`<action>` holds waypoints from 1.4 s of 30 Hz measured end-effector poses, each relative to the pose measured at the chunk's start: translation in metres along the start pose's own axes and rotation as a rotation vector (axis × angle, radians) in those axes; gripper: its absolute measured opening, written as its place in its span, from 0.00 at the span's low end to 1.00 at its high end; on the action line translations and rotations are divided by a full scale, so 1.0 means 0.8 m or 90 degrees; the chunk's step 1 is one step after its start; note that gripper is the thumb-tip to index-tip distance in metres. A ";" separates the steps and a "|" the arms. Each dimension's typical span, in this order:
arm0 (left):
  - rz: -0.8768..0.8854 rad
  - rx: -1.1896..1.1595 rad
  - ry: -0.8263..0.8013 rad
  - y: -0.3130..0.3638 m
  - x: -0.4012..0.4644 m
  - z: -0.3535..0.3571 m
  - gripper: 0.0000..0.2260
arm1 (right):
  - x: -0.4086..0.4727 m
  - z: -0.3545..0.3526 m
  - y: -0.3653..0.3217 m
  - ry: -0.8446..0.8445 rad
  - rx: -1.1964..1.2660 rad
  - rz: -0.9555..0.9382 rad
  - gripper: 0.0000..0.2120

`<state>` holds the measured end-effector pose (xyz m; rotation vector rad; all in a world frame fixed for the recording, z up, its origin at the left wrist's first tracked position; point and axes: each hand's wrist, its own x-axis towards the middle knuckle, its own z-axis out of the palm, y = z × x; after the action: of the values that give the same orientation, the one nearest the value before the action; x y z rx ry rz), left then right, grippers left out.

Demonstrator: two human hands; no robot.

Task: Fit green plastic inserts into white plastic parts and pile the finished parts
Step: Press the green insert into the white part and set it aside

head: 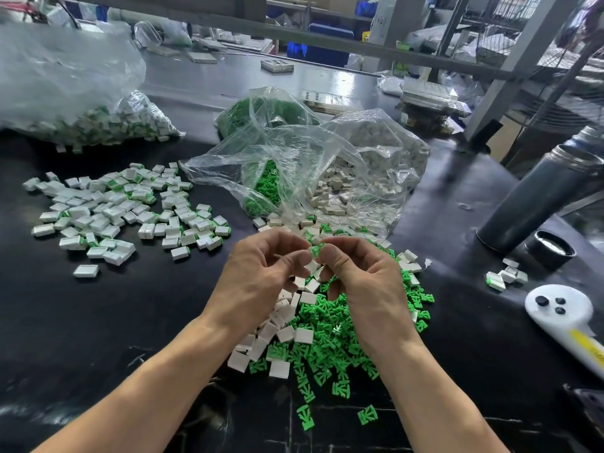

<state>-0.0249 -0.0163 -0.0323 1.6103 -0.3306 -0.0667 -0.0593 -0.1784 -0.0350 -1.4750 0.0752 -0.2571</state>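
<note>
Head view: the fingertips of the left hand (pixel 261 273) and the right hand (pixel 356 273) meet, the right pinching a small green plastic insert (pixel 315 251), the left curled round a small white plastic part (pixel 312 266), just above the mixed heap of loose white parts and green inserts (pixel 327 331) on the black table (pixel 114 338). Left of that heap lies the spread pile of finished white-and-green parts (pixel 124 214); behind it sit clear plastic bags (pixel 310 165) of green and white pieces.

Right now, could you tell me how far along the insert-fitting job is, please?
Well under way. Done: a spread pile of finished parts on the left, plus a bagful behind. In hand: the left hand and right hand bring a green insert and white part together. Left: loose inserts, white parts and two open supply bags.
</note>
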 end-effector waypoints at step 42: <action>0.036 0.055 0.031 0.001 -0.003 0.001 0.09 | -0.007 0.003 -0.009 0.019 -0.107 -0.084 0.03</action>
<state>-0.0279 -0.0167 -0.0321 1.6844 -0.3461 0.0303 -0.0652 -0.1753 -0.0281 -1.6451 0.0248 -0.3876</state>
